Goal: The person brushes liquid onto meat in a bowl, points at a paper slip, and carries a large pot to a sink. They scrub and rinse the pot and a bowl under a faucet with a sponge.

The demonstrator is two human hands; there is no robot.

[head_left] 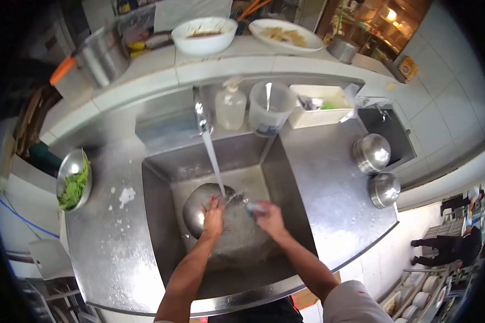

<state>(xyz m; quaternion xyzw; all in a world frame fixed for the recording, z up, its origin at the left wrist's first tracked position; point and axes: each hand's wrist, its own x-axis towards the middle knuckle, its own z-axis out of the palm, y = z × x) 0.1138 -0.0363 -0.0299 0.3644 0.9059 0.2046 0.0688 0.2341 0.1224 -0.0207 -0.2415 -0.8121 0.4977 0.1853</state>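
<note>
A round metal bowl [193, 207] sits in the stainless steel sink [292, 215], under running water. My left hand [214, 216] holds the bowl at its right side, fingers spread over the metal. Just to the right, my right hand [271, 220] is closed around a small bluish scrubbing pad [255, 208], mostly covered by the fingers and blurred. It is apart from the bowl. Water pours from the faucet [201, 116] and splashes close to my left fingertips.
Behind the sink stand a pump bottle [231, 107], a clear plastic tub [269, 110] and a white bin [318, 116]. A bowl of greens [74, 183] is on the left counter. Two metal bowls [372, 153] rest on the right. Dishes of food [285, 36] line the ledge.
</note>
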